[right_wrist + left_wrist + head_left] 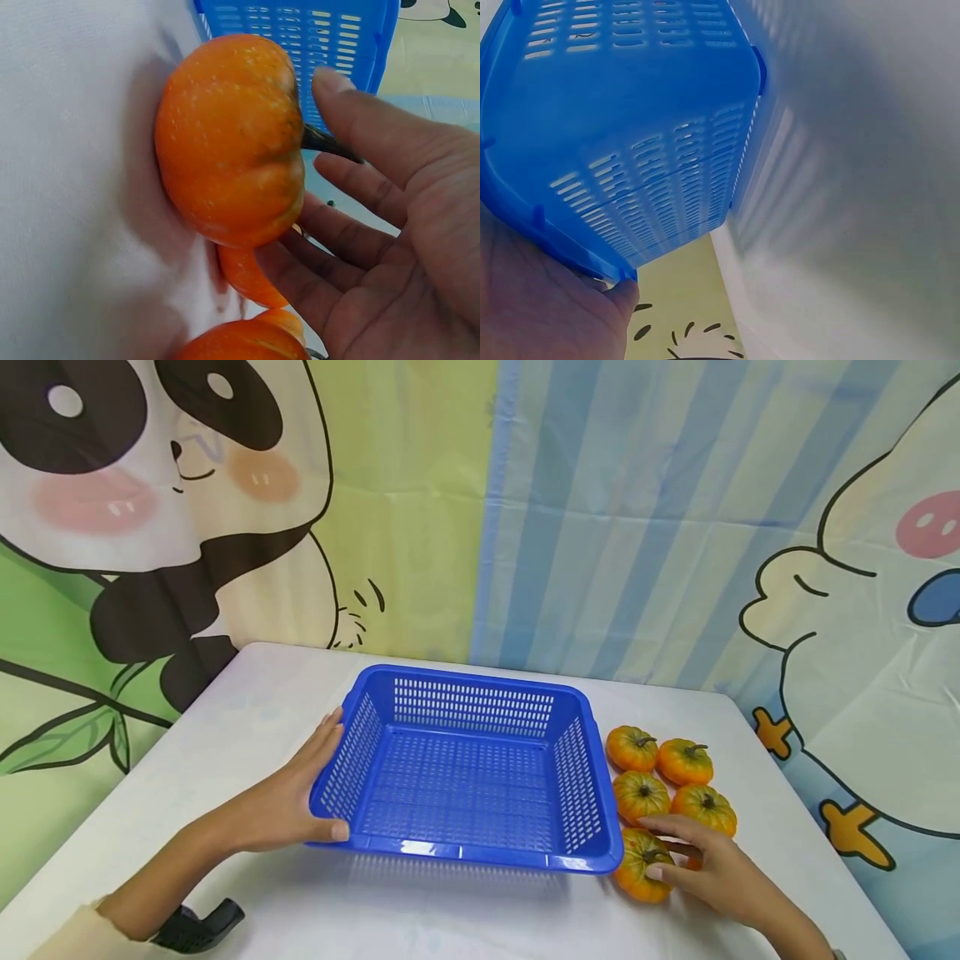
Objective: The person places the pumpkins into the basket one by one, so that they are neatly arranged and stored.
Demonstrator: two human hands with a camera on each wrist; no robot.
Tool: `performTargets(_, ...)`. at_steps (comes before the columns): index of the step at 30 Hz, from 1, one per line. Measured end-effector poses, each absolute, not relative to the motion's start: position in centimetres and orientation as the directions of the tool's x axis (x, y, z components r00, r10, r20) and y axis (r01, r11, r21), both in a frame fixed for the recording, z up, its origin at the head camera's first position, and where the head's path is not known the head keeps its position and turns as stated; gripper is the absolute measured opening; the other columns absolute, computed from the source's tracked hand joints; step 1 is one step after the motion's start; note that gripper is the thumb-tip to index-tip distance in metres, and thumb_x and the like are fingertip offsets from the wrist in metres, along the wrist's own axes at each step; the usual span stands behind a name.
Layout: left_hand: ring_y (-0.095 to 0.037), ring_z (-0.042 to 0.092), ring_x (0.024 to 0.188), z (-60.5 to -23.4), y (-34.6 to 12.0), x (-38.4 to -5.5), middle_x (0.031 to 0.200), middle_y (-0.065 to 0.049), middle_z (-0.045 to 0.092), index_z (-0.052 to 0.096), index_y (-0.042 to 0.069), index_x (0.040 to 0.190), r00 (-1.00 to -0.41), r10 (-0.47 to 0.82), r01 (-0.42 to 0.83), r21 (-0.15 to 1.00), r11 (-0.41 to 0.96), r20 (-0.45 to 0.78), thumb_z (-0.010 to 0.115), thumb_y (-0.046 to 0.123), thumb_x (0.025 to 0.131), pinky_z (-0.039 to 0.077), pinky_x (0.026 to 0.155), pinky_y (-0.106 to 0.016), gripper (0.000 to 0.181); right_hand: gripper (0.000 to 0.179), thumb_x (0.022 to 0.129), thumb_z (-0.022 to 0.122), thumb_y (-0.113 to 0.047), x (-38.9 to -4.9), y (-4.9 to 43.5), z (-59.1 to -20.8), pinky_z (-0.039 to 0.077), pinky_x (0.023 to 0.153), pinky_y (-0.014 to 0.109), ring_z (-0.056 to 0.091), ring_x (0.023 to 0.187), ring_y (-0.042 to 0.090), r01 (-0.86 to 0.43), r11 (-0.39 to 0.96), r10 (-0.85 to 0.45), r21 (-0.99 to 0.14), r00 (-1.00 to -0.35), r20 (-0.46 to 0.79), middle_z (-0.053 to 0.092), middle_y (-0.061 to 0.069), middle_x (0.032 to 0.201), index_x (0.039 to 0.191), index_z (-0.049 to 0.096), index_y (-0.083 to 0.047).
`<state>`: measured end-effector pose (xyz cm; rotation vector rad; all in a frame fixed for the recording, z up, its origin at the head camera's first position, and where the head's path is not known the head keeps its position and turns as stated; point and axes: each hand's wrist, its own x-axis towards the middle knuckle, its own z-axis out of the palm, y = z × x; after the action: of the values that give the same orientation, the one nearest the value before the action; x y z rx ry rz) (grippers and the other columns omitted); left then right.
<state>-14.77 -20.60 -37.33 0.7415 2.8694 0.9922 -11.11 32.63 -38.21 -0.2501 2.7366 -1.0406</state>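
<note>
A blue plastic basket [468,852] with slotted walls stands on the table, its inside bare. My left hand [292,797] holds it at the near left corner, thumb over the front rim and fingers along the left rim. In the left wrist view, the palm [547,300] lies against the basket's rim [555,244]. My right hand [720,868] is spread over the nearest small orange pumpkin [637,881], right of the basket. In the right wrist view, thumb and fingers stand apart around the dark stem [330,141] of that pumpkin [225,142], not closed on it.
Several more pumpkins cluster behind and beside it, such as one at the back [685,762] and one in the middle [641,797]; another is mostly hidden under my right hand. The white table [247,735] meets a cartoon-printed curtain [420,568] at its back edge.
</note>
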Motion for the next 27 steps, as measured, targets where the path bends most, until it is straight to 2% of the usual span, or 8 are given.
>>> performTargets(6, -0.043, 0.003, 0.145, -37.2, -20.1, -14.4, 0.161, -0.005, -0.015, -0.005, 0.008, 0.156, -0.903, 0.416, 0.403, 0.548, 0.733, 0.107, 0.081, 0.055, 0.067, 0.029, 0.099, -0.071, 0.132, 0.047, 0.083, 0.076, -0.035, -11.0, 32.1, -38.4, 0.056, 0.082, 0.044, 0.058, 0.111, 0.033, -0.091, 0.815, -0.186, -0.573, -0.977, -0.109, 0.062, 0.012, 0.125, 0.124, 0.067, -0.013)
performTargets(10, -0.045, 0.006, 0.144, -37.1, -20.0, -14.3, 0.162, -0.005, -0.014, -0.006, 0.01, 0.156, -0.911, 0.403, 0.385, 0.538, 0.75, 0.09, 0.077, 0.06, 0.069, 0.031, 0.098, -0.071, 0.13, 0.047, 0.083, 0.077, -0.036, -11.1, 31.8, -38.5, 0.056, 0.08, 0.042, 0.059, 0.108, 0.03, -0.08, 0.832, -0.165, -0.549, -0.981, -0.106, 0.063, 0.01, 0.124, 0.123, 0.068, -0.014)
performTargets(19, -0.045, 0.007, 0.144, -37.4, -20.1, -14.3, 0.162, -0.006, -0.013, -0.008, 0.014, 0.156, -0.914, 0.394, 0.375, 0.564, 0.736, 0.094, 0.077, 0.059, 0.07, 0.029, 0.098, -0.072, 0.129, 0.049, 0.083, 0.076, -0.037, -11.1, 31.5, -39.1, 0.057, 0.08, 0.041, 0.06, 0.111, 0.033, -0.082, 0.798, -0.196, -0.597, -0.972, -0.129, 0.063, 0.012, 0.123, 0.124, 0.067, -0.011)
performTargets(27, -0.044, 0.007, 0.144, -37.8, -20.0, -14.4, 0.162, -0.003, -0.011, -0.004, 0.01, 0.156, -0.914, 0.386, 0.381, 0.582, 0.718, 0.123, 0.078, 0.054, 0.071, 0.026, 0.1, -0.071, 0.126, 0.056, 0.085, 0.074, -0.038, -11.4, 31.7, -39.2, 0.057, 0.077, 0.036, 0.064, 0.103, 0.03, -0.057, 0.77, -0.214, -0.635, -0.961, -0.173, 0.063, 0.016, 0.123, 0.129, 0.062, -0.006)
